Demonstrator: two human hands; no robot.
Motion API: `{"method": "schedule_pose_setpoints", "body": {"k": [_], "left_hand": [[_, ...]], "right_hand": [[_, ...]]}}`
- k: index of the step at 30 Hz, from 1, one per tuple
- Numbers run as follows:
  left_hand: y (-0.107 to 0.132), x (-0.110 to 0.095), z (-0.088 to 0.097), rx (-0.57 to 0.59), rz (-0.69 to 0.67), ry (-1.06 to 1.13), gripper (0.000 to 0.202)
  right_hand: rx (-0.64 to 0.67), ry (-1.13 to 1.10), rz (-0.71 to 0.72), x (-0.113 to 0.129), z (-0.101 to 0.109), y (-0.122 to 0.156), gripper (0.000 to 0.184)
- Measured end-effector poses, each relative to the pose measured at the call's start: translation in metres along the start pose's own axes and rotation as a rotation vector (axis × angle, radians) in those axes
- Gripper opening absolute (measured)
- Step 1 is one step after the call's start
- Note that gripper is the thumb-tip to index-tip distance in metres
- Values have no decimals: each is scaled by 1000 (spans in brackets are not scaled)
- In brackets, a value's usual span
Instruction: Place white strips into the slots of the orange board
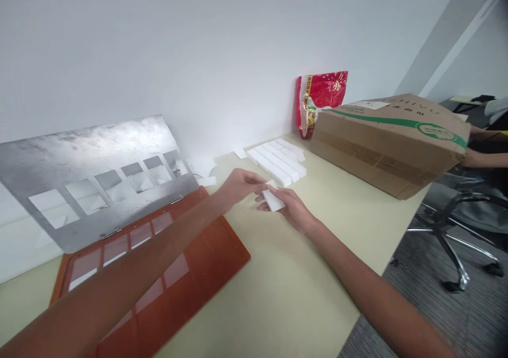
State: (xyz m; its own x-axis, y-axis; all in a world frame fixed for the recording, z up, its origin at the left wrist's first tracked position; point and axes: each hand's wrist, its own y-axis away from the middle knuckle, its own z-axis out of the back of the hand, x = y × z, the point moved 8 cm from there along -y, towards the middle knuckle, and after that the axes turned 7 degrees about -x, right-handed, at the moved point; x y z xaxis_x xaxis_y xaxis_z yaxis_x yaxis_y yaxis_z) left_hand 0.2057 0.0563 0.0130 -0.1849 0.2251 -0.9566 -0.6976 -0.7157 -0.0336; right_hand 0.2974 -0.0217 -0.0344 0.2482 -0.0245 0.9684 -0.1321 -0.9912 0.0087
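Observation:
Over the table, my right hand (294, 209) grips a small white rectangular piece (274, 201) between thumb and fingers. My left hand (243, 185) comes in from the left and pinches the upper end of the same piece, where a thin pale edge shows; whether that edge is a separate layer I cannot tell. Just beyond the hands lies a stack of white blocks or strips (275, 162), side by side. Under my left forearm is an orange-brown frame (234, 241) with rectangular recesses, hinged to a raised metal plate (91, 152) with several rectangular cut-outs.
A large cardboard box (369, 146) with a green stripe stands at the right of the table (254, 305). Behind it a red bag (325, 96) leans on the wall. Another person's arms (486, 146) reach the box's far side. A wheeled chair (452, 241) stands beyond the table edge.

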Motion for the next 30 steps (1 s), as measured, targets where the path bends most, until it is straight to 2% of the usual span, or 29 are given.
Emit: {"method": "schedule_pose_setpoints", "body": {"k": [6, 12, 14, 16, 18, 19, 22, 23, 25, 26, 28, 30], "left_hand": [[-19, 20, 16, -51, 83, 0, 39], [-38, 50, -3, -77, 108, -152, 33], [-38, 50, -3, -107, 84, -272, 31], [-30, 38, 7, -145, 12, -398, 39], [-8, 17, 26, -161, -78, -510, 49], [8, 7, 37, -158, -108, -556, 48], [74, -11, 75, -143, -108, -680, 18], [99, -11, 86, -149, -78, -712, 16], [149, -4, 101, -169, -3, -758, 20], [172, 5, 104, -170, 55, -821, 20], [208, 23, 96, -130, 100, -941, 16], [229, 34, 85, -128, 96, -1031, 16]], "right_hand": [[-191, 220, 6, -1, 30, -3, 44], [-328, 577, 23, -6, 60, -6, 44], [-356, 713, 20, -8, 66, -8, 40], [-364, 826, 31, -9, 69, -9, 36], [-375, 914, 63, -9, 68, -7, 34], [-390, 952, 87, -8, 67, -5, 35], [-468, 1047, 214, 1, 58, 5, 42], [-474, 1061, 280, 5, 49, 9, 42], [-405, 1039, 415, 13, 20, 13, 38], [-326, 1004, 466, 15, 0, 14, 35], [-118, 926, 513, 14, -46, 9, 30], [129, 888, 528, 5, -97, 0, 29]]}}
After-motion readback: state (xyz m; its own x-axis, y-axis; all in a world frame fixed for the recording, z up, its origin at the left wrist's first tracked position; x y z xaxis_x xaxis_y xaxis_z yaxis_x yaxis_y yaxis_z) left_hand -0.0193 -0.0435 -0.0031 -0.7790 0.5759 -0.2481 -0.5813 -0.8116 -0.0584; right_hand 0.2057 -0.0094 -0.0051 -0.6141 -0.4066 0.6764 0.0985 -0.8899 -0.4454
